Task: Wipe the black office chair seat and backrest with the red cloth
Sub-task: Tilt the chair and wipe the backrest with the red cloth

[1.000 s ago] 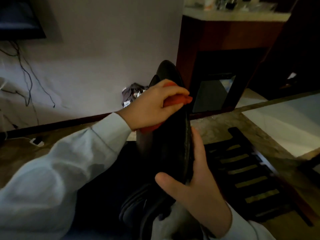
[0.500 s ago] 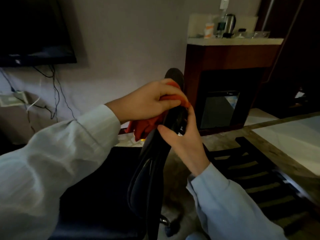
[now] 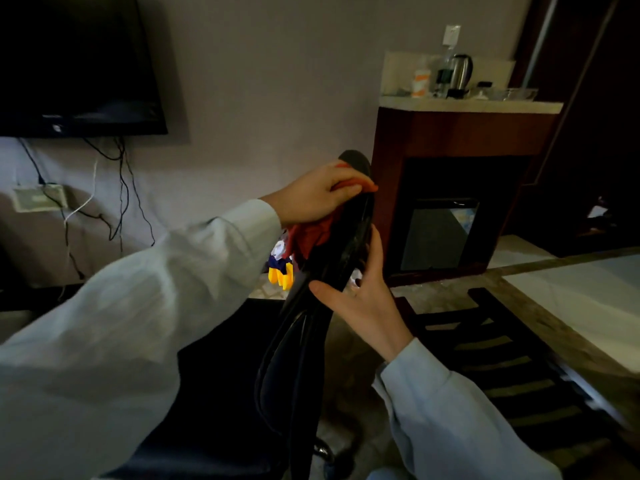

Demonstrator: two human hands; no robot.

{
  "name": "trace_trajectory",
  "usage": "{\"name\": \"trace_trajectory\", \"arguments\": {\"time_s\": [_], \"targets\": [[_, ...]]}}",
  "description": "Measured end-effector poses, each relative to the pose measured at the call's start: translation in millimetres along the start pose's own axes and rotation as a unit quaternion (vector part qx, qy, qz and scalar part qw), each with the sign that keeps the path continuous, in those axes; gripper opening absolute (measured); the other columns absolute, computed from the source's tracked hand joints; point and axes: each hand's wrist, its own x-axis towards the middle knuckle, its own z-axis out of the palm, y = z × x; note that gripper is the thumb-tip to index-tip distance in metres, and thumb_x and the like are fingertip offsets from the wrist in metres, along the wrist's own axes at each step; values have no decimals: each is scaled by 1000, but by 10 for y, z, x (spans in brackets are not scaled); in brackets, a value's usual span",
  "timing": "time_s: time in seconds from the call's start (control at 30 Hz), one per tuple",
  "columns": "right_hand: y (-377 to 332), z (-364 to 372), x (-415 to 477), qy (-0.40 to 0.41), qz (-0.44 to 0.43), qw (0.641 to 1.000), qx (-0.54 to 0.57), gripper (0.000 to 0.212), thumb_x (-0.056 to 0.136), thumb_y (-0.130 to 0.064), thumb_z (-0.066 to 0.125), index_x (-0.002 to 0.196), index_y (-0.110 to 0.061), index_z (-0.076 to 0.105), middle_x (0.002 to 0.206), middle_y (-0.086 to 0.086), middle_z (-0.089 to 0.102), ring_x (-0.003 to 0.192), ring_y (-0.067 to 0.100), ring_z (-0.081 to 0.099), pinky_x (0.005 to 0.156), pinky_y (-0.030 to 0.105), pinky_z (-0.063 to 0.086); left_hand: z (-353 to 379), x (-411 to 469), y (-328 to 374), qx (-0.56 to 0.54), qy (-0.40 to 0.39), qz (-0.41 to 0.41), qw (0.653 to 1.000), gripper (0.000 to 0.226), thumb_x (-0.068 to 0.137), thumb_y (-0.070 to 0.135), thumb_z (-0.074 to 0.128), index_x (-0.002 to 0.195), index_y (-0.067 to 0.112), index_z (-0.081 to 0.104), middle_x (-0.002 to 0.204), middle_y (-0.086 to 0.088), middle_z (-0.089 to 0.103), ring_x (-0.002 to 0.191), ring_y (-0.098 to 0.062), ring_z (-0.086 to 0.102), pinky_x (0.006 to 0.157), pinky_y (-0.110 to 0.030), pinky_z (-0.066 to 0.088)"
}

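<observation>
Head view: left hand (image 3: 311, 194) squeezes the red cloth (image 3: 308, 237) against the backrest (image 3: 301, 341) top, cloth hanging under the fist; just below, right hand (image 3: 363, 303) pinches the backrest edge, fingertips hidden behind it; seat (image 3: 214, 358) dark, hard to see

I note long pale blue-grey shirt sleeves on both arms. Left sleeve (image 3: 121, 323): loose, baggy, soft creases, plain cuff at wrist. Right sleeve (image 3: 450, 420): same cloth, same plain cuff. Left hand (image 3: 315, 199) and right hand (image 3: 363, 303) bare.
</observation>
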Motion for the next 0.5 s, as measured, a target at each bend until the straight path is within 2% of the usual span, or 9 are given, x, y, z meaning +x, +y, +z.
{"name": "trace_trajectory", "arguments": {"time_s": [0.1, 0.17, 0.23, 0.3, 0.4, 0.43, 0.5], "targets": [[12, 1, 6, 0, -6, 1000, 5, 101, 76, -11, 74, 139, -45, 4, 114, -31, 38, 102, -15, 45, 87, 13, 42, -44, -145, -5, 2, -17, 16, 1000, 29, 97, 15, 44, 120, 23, 60, 110, 6, 47, 99, 1, 47, 87, 4, 29], [38, 13, 16, 10, -13, 1000, 8, 98, 76, -10, 74, 135, -49, 6, 113, -33, 38, 98, -24, 44, 80, 6, 42, -46, -294, 23, -5, -24, 42, 999, 29, 96, 16, 46, 119, 27, 60, 113, 6, 47, 105, -2, 49, 95, -4, 34], [86, 23, 21, 23, -21, 999, 12, 97, 75, -10, 75, 133, -50, 9, 115, -35, 38, 100, -27, 43, 87, 10, 42, -14, -476, 72, -24, -9, 71, 997, 29, 96, 16, 46, 120, 25, 60, 118, 4, 48, 110, -2, 49, 101, -12, 36], [121, 27, 22, 27, -22, 999, 12, 99, 74, -11, 75, 138, -48, 9, 118, -34, 39, 105, -23, 44, 93, 16, 43, 40, -677, 112, -55, 8, 93, 994, 30, 95, 13, 46, 120, 21, 60, 121, 2, 47, 115, -4, 48, 103, -17, 37], [143, 21, 9, 19, -16, 999, 21, 95, 76, -9, 74, 129, -54, 10, 115, -35, 39, 99, -26, 46, 81, 7, 45, 128, -981, 82, -66, 11, 124, 990, 31, 94, 11, 48, 121, 20, 60, 126, 6, 45, 122, -7, 45, 105, -21, 37], [153, 21, 2, 11, -13, 1000, 14, 93, 76, -7, 74, 126, -54, 11, 115, -33, 41, 101, -24, 47, 82, 8, 45, 144, -1062, 46, -65, 14, 128, 990, 31, 93, 12, 49, 121, 21, 59, 127, 10, 44, 124, -7, 43, 105, -22, 36], [166, 35, -36, -10, 4, 1000, -9, 99, 73, -13, 77, 131, -54, 8, 121, -29, 43, 113, -13, 48, 96, 20, 44, 146, -1146, -35, -66, 52, 112, 990, 32, 92, 7, 49, 119, 22, 60, 126, 18, 41, 126, -2, 39, 106, -17, 33]]}}
